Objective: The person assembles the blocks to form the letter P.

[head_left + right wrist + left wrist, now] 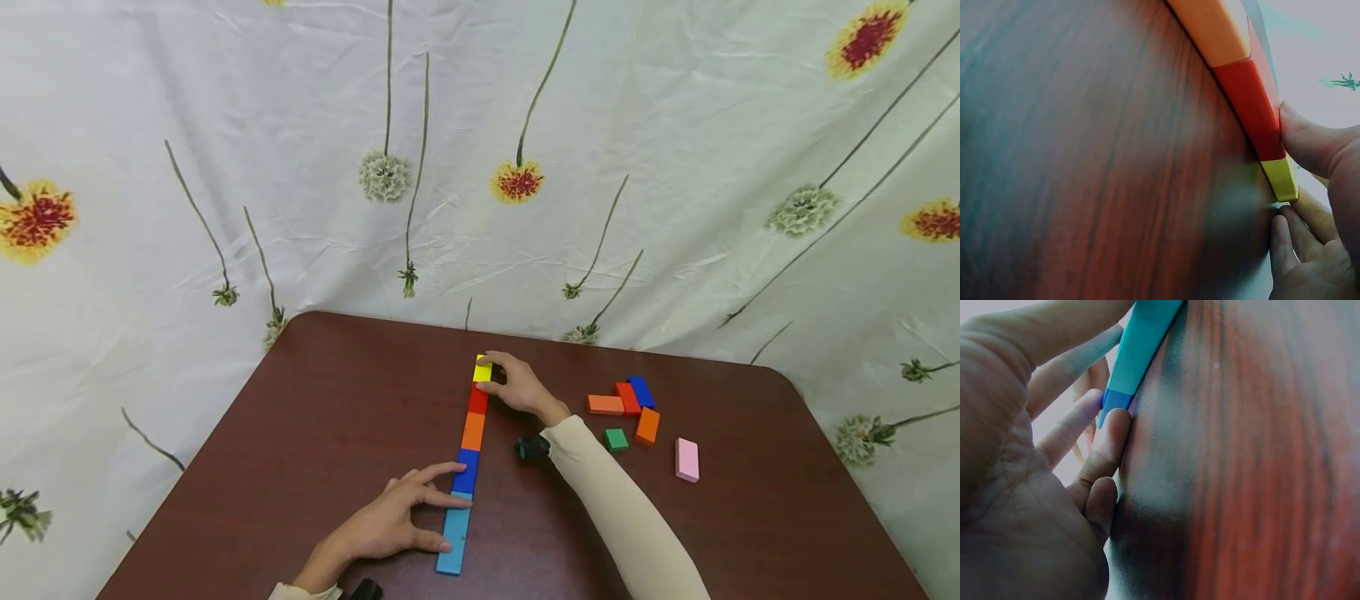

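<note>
A straight row of coloured blocks runs away from me on the table. Nearest is a light blue block [453,537], followed by a dark blue block [467,473], an orange block [472,432], a red block [477,400] and, at the far end, a small yellow block [482,372]. My left hand [390,518] spreads over the near part, its extended fingers touching the dark blue and light blue blocks and its thumb at the light blue one. At the far end my right hand [519,385] holds the yellow block between curved index finger and thumb, the thumb by the red block's edge.
Right of the row lie several loose blocks: an orange one [605,405], a red one [628,398], a blue one [641,392], another orange one [647,426], a green one [616,440] and a pink one [687,459]. A flowered cloth [315,167] hangs behind the brown table [337,400].
</note>
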`<state>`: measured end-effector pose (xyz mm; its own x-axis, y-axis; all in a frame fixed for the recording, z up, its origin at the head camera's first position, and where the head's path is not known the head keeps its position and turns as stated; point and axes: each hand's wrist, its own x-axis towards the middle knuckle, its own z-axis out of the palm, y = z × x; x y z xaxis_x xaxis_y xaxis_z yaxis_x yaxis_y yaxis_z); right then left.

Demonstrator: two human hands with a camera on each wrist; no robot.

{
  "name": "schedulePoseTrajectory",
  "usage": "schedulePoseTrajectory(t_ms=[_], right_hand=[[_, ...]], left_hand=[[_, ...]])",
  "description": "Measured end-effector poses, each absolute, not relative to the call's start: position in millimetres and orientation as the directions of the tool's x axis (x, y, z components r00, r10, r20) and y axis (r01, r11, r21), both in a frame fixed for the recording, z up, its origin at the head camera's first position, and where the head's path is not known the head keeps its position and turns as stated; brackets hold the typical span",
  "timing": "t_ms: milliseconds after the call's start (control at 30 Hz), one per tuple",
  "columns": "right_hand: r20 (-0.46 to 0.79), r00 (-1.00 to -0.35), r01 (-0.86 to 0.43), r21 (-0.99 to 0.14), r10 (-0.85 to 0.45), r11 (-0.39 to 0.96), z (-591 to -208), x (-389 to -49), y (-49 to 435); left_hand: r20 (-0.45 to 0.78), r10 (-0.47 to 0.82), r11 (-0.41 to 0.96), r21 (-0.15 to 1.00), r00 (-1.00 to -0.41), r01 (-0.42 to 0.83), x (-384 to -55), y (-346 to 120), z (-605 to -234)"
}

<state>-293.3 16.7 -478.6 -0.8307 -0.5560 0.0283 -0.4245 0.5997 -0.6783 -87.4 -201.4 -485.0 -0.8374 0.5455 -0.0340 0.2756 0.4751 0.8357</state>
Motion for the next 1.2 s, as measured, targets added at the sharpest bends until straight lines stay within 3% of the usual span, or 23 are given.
schedulePoseTrajectory(t_ms=[533,867,1200], right_hand=[[0.056,-0.829,-0.43,-0.7,-0.556,0.57,-472,-294,44],[0.093,-0.822,-0.466,-0.677,-0.561,0.57,-452,-288,122],[-0.02,-0.776,-0.411,-0.742,-0.63,0.529,-445,-286,202]], left_hand=[[-0.042,0.556,0.485,0.827,-0.83,0.283,-90,-198,-484],[0.018,0.548,0.466,0.823,-0.836,0.324,-85,-197,-480],[0.025,0.537,0.485,0.809,-0.843,0.333,-87,-200,-483]])
